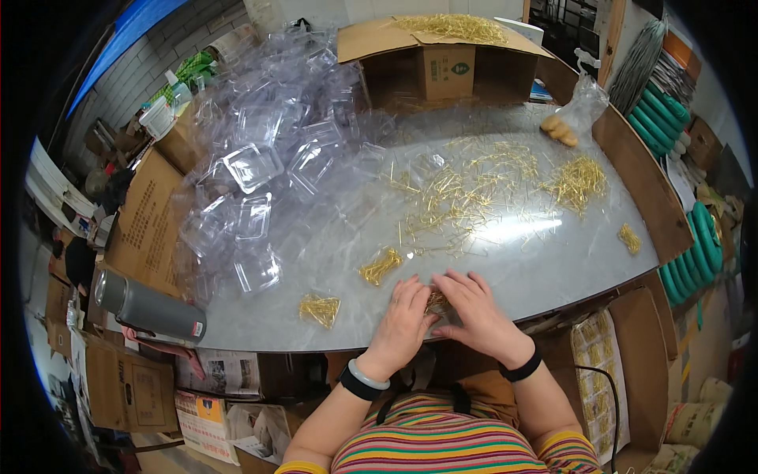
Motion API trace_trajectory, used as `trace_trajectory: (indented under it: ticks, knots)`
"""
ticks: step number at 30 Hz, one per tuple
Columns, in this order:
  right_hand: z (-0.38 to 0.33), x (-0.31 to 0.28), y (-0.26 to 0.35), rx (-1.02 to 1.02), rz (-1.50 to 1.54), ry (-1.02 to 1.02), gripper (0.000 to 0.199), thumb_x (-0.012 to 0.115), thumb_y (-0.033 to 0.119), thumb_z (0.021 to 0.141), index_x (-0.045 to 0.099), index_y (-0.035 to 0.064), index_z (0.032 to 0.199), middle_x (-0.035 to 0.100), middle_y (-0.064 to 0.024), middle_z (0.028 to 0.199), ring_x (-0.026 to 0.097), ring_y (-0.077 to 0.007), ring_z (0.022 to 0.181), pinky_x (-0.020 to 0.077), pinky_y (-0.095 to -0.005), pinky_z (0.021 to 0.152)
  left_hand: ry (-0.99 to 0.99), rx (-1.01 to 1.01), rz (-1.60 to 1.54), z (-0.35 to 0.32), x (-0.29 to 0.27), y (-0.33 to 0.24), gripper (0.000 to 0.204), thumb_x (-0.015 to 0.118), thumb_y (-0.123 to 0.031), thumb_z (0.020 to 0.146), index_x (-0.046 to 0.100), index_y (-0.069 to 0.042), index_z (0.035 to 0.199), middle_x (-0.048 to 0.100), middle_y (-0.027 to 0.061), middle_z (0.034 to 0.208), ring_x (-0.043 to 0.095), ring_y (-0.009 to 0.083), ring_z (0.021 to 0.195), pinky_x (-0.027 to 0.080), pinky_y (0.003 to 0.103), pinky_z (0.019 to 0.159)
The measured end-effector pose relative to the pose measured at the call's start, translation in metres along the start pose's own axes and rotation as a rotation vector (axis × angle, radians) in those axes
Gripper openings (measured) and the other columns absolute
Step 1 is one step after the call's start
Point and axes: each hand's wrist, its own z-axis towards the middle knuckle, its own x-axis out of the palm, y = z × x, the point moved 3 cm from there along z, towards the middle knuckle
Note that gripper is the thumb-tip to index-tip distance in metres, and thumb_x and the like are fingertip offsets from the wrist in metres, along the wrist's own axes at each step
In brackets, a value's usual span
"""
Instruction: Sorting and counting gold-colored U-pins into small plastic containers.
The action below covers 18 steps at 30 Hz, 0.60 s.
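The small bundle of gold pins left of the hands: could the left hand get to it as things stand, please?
Probably yes. The bundle lies on bare table beside the left hand, with nothing between them, though that hand is pressing another pin cluster.

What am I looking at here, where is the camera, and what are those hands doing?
This is one picture from a wide fisheye camera worn on a person's head, looking down, so straight edges bend. No machine: two bare hands. The left hand and right hand rest together on a small bundle of thin gold-coloured metal pins at the near edge of a shiny grey table. More loose gold pins lie scattered farther out, with two small pin bundles to the left. A heap of clear plastic boxes fills the left side, an open cardboard box stands at the back, and a grey flask lies at left.
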Motion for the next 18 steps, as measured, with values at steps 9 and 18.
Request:
trace_trajectory:
  ticks: [9,18]
  knots:
    - [-0.003,0.023,0.009,0.06,0.091,-0.059,0.059,0.068,-0.001,0.084,0.046,-0.0025,0.138,0.049,-0.0229,0.141,0.047,-0.042,0.131,0.0438,-0.0442,0.107,0.02,0.007,0.025,-0.002,0.001,0.003,0.064,0.063,0.006,0.085,0.038,0.002,0.144,0.047,0.0283,0.137,0.044,0.0463,0.131,0.036,0.051,0.113]
    - [0.001,0.027,0.005,-0.096,-0.171,0.017,0.042,0.063,0.005,0.091,0.055,-0.0013,0.131,0.053,-0.0177,0.138,0.047,-0.038,0.133,0.0393,-0.048,0.113,0.07,-0.129,-0.464,-0.008,-0.024,0.012,0.085,0.07,-0.004,0.082,0.026,0.001,0.155,0.037,0.0223,0.151,0.039,0.0369,0.141,0.031,0.043,0.117]
